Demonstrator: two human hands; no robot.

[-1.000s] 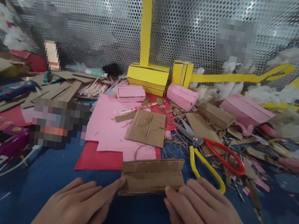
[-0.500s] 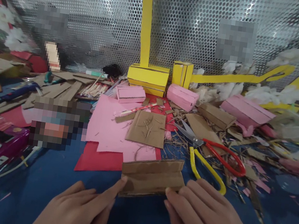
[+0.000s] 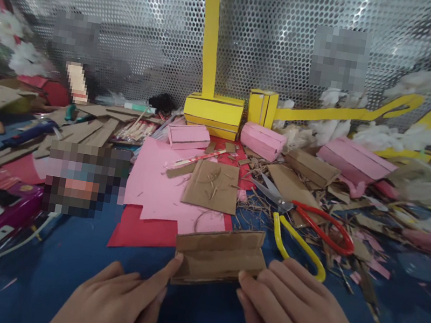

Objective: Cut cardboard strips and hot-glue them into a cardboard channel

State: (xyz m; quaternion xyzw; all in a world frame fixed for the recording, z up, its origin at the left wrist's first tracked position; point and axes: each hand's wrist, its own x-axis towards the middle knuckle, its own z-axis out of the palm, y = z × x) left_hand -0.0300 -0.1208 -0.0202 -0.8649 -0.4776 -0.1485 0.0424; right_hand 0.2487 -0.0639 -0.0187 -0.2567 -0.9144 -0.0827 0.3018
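A brown cardboard strip [image 3: 215,265], creased lengthwise into a shallow trough, sits low in the middle of the view. My left hand [image 3: 118,296] grips its left end, the index finger pressed along the edge and the other fingers curled. At the strip's right end my right hand [image 3: 293,313] pinches the near corner between thumb and folded fingers. The undersides of both grips are hidden. Just beyond the strip lie pink paper [image 3: 162,186] and a square cardboard piece [image 3: 214,186] with thin scraps on it. Large scissors [image 3: 285,206], with one red and one yellow handle, rest open past my right hand.
Pink boxes [image 3: 263,141] and yellow boxes [image 3: 213,109] stand at the back before a perforated metal wall [image 3: 267,39]. On the left are a purple power strip [image 3: 18,217], its cable and a blue glue gun [image 3: 29,133]. Cardboard scraps and shavings litter the right.
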